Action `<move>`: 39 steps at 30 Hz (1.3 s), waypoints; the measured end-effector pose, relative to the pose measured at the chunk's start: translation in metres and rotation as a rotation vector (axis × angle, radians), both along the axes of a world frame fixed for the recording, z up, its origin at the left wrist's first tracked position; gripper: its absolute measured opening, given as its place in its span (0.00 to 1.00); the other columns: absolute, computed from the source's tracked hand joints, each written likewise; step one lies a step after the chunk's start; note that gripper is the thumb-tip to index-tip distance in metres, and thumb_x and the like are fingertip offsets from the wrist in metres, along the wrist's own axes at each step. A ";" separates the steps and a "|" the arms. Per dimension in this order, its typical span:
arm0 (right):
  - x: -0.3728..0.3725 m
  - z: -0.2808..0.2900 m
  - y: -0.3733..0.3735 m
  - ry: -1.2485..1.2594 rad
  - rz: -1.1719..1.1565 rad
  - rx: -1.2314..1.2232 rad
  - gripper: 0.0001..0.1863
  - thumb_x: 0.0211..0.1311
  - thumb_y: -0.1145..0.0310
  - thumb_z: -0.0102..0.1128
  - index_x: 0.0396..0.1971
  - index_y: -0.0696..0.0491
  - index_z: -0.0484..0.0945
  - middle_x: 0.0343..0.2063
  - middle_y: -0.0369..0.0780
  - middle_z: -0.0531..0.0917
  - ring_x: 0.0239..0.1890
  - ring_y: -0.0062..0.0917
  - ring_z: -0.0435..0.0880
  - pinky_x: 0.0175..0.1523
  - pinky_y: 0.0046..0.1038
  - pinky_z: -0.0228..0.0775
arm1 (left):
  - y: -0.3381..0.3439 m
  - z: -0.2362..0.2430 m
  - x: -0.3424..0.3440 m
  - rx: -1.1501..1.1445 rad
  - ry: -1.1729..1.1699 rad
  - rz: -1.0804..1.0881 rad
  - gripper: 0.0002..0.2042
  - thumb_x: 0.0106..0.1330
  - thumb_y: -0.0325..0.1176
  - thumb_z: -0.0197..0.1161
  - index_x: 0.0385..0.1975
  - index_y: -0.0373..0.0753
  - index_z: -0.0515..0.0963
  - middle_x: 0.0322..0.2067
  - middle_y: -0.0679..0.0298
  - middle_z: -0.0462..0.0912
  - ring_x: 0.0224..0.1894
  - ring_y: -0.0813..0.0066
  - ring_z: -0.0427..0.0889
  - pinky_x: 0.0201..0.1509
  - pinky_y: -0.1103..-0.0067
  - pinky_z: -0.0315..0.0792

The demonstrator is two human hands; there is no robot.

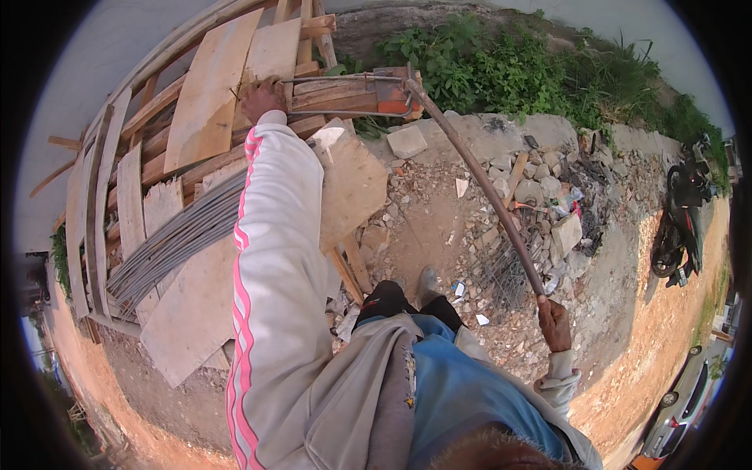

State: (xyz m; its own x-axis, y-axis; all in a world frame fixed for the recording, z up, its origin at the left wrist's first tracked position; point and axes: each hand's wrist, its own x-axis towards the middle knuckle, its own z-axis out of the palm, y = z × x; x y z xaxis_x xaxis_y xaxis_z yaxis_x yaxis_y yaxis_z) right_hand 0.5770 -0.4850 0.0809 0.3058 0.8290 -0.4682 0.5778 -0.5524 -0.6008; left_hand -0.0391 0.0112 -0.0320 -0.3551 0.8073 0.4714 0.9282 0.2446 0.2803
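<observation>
My left hand (264,99) is closed at the far end of my outstretched arm, on a bent steel rod (345,77). The rod runs right from my fist to a reddish-orange metal plate (391,97) fixed on the timber, bends there, and a second leg comes back below. My right hand (554,325) is wrapped round the lower end of a long rusty bar (486,184). That bar slants up and left, and its head meets the rod at the plate's right edge.
Wooden boards (211,90) and beams form a rough bench at left, with a bundle of steel rods (184,235) on it. Rubble (540,184) and tangled wire (509,274) cover the ground. Green plants (501,66) grow behind. A motorcycle (680,215) and a car (677,403) stand at right.
</observation>
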 end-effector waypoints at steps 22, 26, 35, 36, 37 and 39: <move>-0.079 0.055 -0.037 0.328 -0.149 -0.177 0.24 0.76 0.48 0.51 0.26 0.52 0.71 0.15 0.30 0.66 0.17 0.15 0.62 0.21 0.23 0.56 | -0.007 0.022 0.018 -0.068 -0.098 0.040 0.17 0.64 0.51 0.63 0.51 0.61 0.84 0.59 0.62 0.77 0.65 0.60 0.70 0.70 0.56 0.59; -0.075 0.070 -0.030 0.711 -0.247 -0.336 0.21 0.76 0.48 0.51 0.28 0.50 0.69 0.13 0.30 0.65 0.12 0.14 0.61 0.16 0.20 0.54 | -0.007 0.020 0.023 -0.060 -0.116 0.043 0.16 0.64 0.50 0.63 0.51 0.61 0.84 0.59 0.62 0.77 0.67 0.59 0.68 0.71 0.55 0.57; -0.225 0.039 -0.063 1.099 -0.426 -0.314 0.20 0.77 0.50 0.50 0.27 0.48 0.66 0.13 0.31 0.64 0.10 0.15 0.59 0.15 0.21 0.52 | -0.004 0.017 0.020 -0.056 -0.115 0.035 0.16 0.64 0.50 0.63 0.51 0.60 0.84 0.60 0.61 0.76 0.65 0.55 0.70 0.68 0.52 0.62; -0.237 0.032 -0.065 1.124 -0.437 -0.318 0.20 0.77 0.50 0.50 0.27 0.48 0.66 0.13 0.31 0.64 0.11 0.15 0.59 0.16 0.21 0.52 | -0.006 0.014 0.017 -0.055 -0.119 0.046 0.16 0.64 0.50 0.63 0.51 0.61 0.84 0.60 0.61 0.76 0.65 0.54 0.70 0.68 0.52 0.62; -0.249 0.024 -0.070 1.158 -0.458 -0.313 0.20 0.77 0.51 0.50 0.27 0.47 0.65 0.13 0.31 0.64 0.11 0.15 0.59 0.16 0.21 0.52 | -0.005 0.017 0.019 -0.052 -0.116 0.045 0.16 0.64 0.50 0.63 0.51 0.62 0.84 0.59 0.61 0.76 0.64 0.54 0.70 0.67 0.51 0.62; -0.275 0.012 -0.069 1.186 -0.492 -0.315 0.19 0.77 0.51 0.50 0.28 0.47 0.65 0.13 0.30 0.64 0.11 0.15 0.60 0.16 0.21 0.52 | -0.003 0.018 0.019 -0.077 -0.127 0.052 0.15 0.64 0.51 0.63 0.50 0.65 0.84 0.59 0.61 0.76 0.64 0.55 0.70 0.66 0.51 0.63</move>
State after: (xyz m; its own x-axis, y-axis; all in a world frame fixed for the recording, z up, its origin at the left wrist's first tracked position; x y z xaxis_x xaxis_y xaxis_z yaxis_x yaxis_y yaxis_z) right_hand 0.3022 -0.5540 0.0926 -0.1844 0.5574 -0.8095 -0.5057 -0.7601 -0.4081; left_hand -0.0203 0.0078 -0.0136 -0.4499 0.8185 0.3573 0.8721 0.3165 0.3732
